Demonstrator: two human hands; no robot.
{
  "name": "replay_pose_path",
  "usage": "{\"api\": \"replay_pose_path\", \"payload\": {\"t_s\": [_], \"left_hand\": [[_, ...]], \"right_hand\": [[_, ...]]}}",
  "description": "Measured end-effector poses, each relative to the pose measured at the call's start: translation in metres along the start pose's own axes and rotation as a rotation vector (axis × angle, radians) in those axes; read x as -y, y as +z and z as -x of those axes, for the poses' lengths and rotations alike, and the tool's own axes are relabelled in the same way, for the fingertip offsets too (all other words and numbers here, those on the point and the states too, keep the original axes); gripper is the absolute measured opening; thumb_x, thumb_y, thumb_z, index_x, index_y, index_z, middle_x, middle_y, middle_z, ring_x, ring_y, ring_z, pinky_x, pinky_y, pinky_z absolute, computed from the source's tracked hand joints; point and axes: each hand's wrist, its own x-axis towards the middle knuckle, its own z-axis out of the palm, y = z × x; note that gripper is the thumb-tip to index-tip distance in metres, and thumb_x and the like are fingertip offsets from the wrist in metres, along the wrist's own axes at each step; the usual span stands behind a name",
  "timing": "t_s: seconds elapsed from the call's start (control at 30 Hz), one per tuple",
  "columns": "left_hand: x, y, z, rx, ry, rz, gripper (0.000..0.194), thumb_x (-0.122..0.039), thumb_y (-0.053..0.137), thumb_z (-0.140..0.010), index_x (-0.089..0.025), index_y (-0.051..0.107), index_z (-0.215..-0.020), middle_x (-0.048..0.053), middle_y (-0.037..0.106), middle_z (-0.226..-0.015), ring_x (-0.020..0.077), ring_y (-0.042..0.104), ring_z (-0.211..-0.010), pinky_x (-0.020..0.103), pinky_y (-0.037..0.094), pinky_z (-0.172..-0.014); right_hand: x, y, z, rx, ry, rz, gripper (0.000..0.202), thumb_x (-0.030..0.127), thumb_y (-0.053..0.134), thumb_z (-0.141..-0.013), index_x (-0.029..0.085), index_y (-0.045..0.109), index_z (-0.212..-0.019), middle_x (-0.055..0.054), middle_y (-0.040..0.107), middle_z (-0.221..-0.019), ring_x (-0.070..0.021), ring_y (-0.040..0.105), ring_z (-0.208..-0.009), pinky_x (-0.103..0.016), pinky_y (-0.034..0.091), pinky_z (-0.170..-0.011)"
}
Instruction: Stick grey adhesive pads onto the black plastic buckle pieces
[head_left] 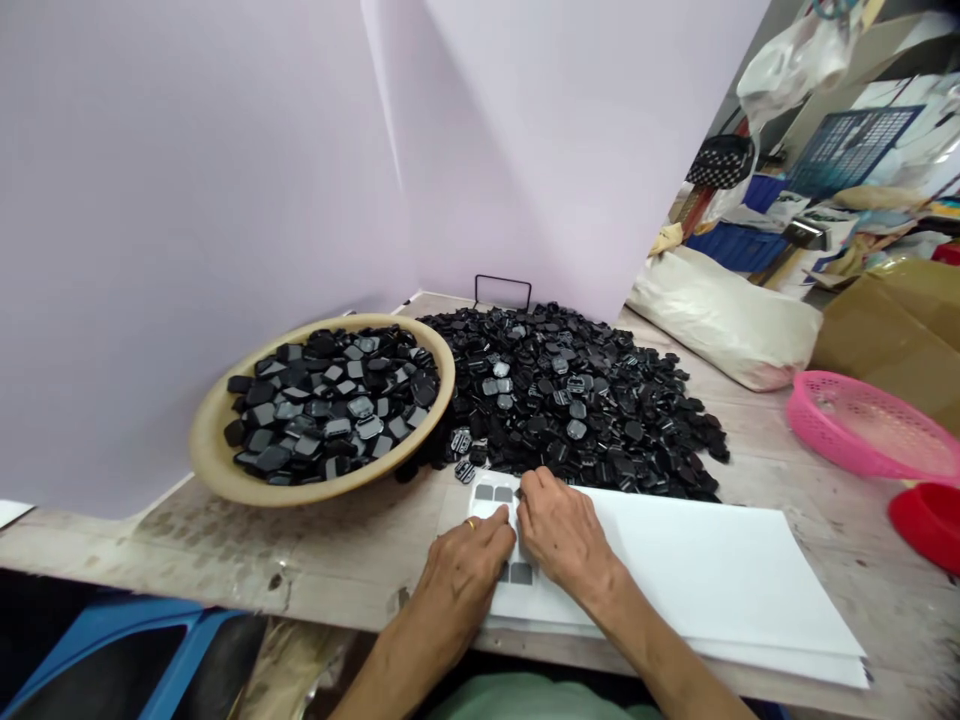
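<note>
Left hand and right hand are half-curling, hold unclear, at nine o'clock on the white sheet; light pressure should be keeping grey squares aligned.

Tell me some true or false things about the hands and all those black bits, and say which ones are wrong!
1. The left hand and the right hand are both at the left end of the white sheet. True.
2. The bowl is empty. False: the bowl is full of black pieces.
3. A dark heap lies beyond the white sheet. True.
4. The ring is on the right hand. False: the ring is on the left hand.
5. The basket is green. False: the basket is pink.
</note>
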Motion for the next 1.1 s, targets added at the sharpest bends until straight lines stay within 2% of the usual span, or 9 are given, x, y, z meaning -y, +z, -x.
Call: {"api": "replay_pose_path", "payload": {"t_s": [0.17,0.33,0.5,0.57,0.63,0.73,0.83,0.93,1.1], "left_hand": [[0.005,0.004,-0.002,0.021,0.033,-0.015,0.026,-0.001,0.036,-0.083,-0.021,0.051,-0.092,0.005,0.06,-0.111,0.0201,0.055,-0.086,0.033,0.045,-0.077],[0.006,0.009,-0.007,0.004,0.048,-0.008,0.034,-0.001,0.037,-0.083,-0.021,0.05,-0.106,0.006,0.06,-0.112,0.0208,0.057,-0.089,0.033,0.046,-0.079],[0.004,0.003,-0.005,-0.055,0.014,0.101,0.021,-0.009,0.037,-0.087,-0.02,0.054,-0.087,0.006,0.063,-0.097,0.0183,0.057,-0.077,0.029,0.044,-0.07],[0.009,-0.003,-0.004,-0.107,-0.067,0.263,0.018,-0.017,0.037,-0.091,-0.021,0.054,-0.088,0.004,0.063,-0.088,0.0162,0.057,-0.074,0.026,0.043,-0.069],[0.018,-0.01,-0.005,-0.2,-0.222,0.368,0.018,-0.024,0.035,-0.094,-0.021,0.053,-0.093,0.002,0.062,-0.083,0.0161,0.058,-0.075,0.026,0.043,-0.069],[0.036,-0.015,-0.016,-0.329,-0.387,0.293,0.022,-0.025,0.033,-0.093,-0.02,0.052,-0.103,0.005,0.062,-0.095,0.0194,0.059,-0.087,0.03,0.043,-0.077],[0.049,-0.013,-0.031,-0.269,-0.379,0.104,0.026,-0.022,0.035,-0.091,-0.018,0.052,-0.111,0.008,0.06,-0.102,0.0215,0.058,-0.095,0.031,0.043,-0.08],[0.052,-0.012,-0.039,-0.157,-0.384,-0.028,0.025,-0.021,0.038,-0.09,-0.019,0.054,-0.109,0.008,0.059,-0.1,0.0214,0.059,-0.09,0.03,0.043,-0.075],[0.051,-0.019,-0.022,-0.091,-0.38,0.037,0.014,-0.021,0.044,-0.086,-0.021,0.051,-0.098,0.006,0.058,-0.096,0.0215,0.058,-0.091,0.031,0.043,-0.077]], "right_hand": [[0.0,-0.001,-0.001,0.016,-0.025,-0.057,0.012,0.012,0.044,-0.088,0.019,0.053,-0.085,-0.005,0.06,-0.082,-0.0174,0.058,-0.072,-0.026,0.036,-0.061],[-0.001,0.001,-0.007,0.006,-0.019,-0.201,0.012,0.014,0.045,-0.087,0.019,0.055,-0.082,-0.004,0.06,-0.08,-0.0166,0.058,-0.069,-0.026,0.037,-0.063],[-0.012,-0.008,-0.015,-0.02,-0.002,-0.502,0.014,0.017,0.047,-0.085,0.019,0.056,-0.075,0.003,0.058,-0.067,-0.0115,0.053,-0.062,-0.02,0.037,-0.057],[-0.018,-0.015,-0.013,-0.022,-0.002,-0.622,0.017,0.021,0.045,-0.087,0.019,0.055,-0.073,0.004,0.056,-0.064,-0.0105,0.051,-0.06,-0.019,0.037,-0.055],[-0.023,-0.022,-0.007,-0.018,0.002,-0.708,0.019,0.023,0.044,-0.088,0.019,0.055,-0.073,0.004,0.056,-0.066,-0.0107,0.05,-0.061,-0.019,0.037,-0.054],[-0.026,-0.027,0.007,0.016,0.039,-0.829,0.018,0.025,0.045,-0.088,0.019,0.057,-0.075,0.003,0.054,-0.068,-0.0115,0.049,-0.062,-0.02,0.038,-0.054],[-0.029,-0.027,0.021,0.07,0.11,-0.961,0.015,0.026,0.049,-0.086,0.019,0.058,-0.076,0.003,0.053,-0.068,-0.0121,0.047,-0.063,-0.021,0.037,-0.055],[-0.034,-0.026,0.033,0.112,0.158,-1.007,0.015,0.029,0.05,-0.086,0.02,0.06,-0.079,0.003,0.053,-0.069,-0.0128,0.047,-0.064,-0.022,0.038,-0.056],[-0.042,-0.028,0.049,0.13,0.171,-1.014,0.015,0.024,0.045,-0.088,0.021,0.06,-0.089,0.001,0.058,-0.08,-0.0142,0.051,-0.073,-0.023,0.04,-0.064]]}}
